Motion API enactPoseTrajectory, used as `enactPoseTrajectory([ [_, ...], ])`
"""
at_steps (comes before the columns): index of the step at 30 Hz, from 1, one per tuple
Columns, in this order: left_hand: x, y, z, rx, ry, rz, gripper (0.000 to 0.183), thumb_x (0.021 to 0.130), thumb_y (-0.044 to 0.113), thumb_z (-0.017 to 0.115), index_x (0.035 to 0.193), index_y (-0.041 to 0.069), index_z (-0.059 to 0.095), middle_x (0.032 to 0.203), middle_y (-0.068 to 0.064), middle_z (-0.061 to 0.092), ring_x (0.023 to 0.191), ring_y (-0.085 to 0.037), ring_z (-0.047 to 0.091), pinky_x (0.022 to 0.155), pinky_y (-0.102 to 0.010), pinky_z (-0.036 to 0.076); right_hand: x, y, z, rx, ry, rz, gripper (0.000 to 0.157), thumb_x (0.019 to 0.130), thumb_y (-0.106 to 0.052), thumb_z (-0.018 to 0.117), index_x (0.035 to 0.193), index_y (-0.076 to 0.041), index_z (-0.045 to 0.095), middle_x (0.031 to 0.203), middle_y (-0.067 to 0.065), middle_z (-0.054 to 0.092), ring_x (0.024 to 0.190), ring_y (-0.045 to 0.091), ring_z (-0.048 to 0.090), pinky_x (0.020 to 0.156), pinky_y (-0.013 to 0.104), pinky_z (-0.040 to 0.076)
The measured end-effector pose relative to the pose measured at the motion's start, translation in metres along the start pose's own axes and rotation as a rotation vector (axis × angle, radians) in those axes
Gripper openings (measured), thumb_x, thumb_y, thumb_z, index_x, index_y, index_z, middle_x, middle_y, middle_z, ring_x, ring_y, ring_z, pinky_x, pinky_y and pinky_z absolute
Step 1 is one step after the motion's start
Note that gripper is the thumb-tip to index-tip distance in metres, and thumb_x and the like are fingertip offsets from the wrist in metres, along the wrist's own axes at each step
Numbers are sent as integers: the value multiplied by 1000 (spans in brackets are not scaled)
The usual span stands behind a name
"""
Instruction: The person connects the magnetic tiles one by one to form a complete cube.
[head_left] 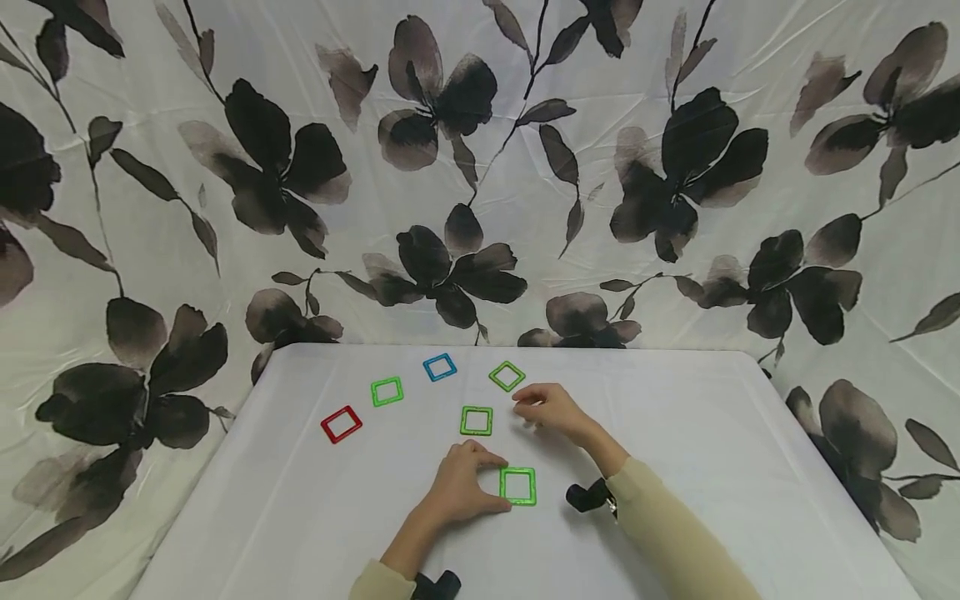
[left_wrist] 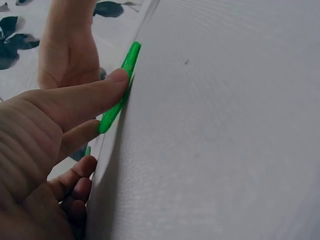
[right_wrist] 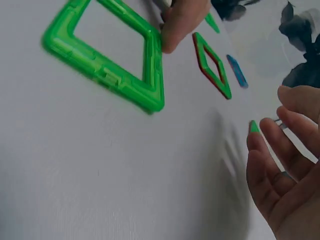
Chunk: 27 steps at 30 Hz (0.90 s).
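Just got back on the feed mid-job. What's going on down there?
A person is working at a white table. The left hand holds the nearest green square frame by its left side. The right hand holds nothing and is close to the farthest green frame. Between these lies the middle green frame. Farther left are a blue frame, another green frame and a red frame, all untouched.

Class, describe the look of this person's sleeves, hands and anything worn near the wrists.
The left sleeve and right sleeve are plain pale yellow, ending short of the hands. By each sleeve's end sits a stubby black device. The left hand and right hand are ungloved.
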<state>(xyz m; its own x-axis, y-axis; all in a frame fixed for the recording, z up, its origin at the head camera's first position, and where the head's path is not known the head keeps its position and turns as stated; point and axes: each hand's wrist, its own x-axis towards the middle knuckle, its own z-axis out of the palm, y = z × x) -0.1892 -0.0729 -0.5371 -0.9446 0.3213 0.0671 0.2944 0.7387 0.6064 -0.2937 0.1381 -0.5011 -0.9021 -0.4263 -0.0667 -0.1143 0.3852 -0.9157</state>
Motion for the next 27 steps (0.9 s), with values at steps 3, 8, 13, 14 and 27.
enactPoseTrajectory([
  [3, 0, -1, -1, -7, 1, 0, 58, 59, 45, 90, 110, 21, 74, 99, 9, 51, 91, -14, 43, 77, -33, 39, 7, 2, 4, 30, 34, 43, 31, 92, -16, 68, 118, 1, 66, 94, 7, 68, 76, 28, 64, 61, 32, 50],
  [8, 0, -3, -2, -15, 4, 5, 58, 61, 45, 90, 111, 21, 73, 100, 8, 53, 93, -14, 44, 79, -34, 39, 21, 13, 3, 73, 182, 111, 29, 90, -18, 70, 114, -1, 68, 87, 8, 68, 70, 21, 63, 57, 29, 49],
  [13, -1, -4, -3, -22, -2, 4, 59, 61, 43, 90, 112, 20, 72, 102, 9, 53, 95, -14, 45, 82, -35, 41, 38, 28, 0, 110, 296, 176, 33, 89, -22, 73, 116, -4, 67, 88, 7, 67, 63, 16, 63, 49, 27, 48],
  [14, -1, -4, -3, -23, -2, 6, 59, 61, 43, 90, 112, 20, 72, 103, 8, 54, 96, -14, 45, 83, -36, 41, 42, 30, 0, 121, 312, 191, 34, 88, -22, 73, 117, -5, 67, 88, 6, 67, 61, 15, 63, 48, 26, 47],
  [27, -3, -6, -1, -24, -14, 12, 60, 62, 45, 89, 114, 23, 71, 107, 9, 55, 99, -15, 46, 87, -38, 41, 71, 29, 2, 49, 425, 391, 29, 83, -28, 78, 103, -8, 74, 57, 7, 63, 38, 11, 52, 37, 25, 40],
])
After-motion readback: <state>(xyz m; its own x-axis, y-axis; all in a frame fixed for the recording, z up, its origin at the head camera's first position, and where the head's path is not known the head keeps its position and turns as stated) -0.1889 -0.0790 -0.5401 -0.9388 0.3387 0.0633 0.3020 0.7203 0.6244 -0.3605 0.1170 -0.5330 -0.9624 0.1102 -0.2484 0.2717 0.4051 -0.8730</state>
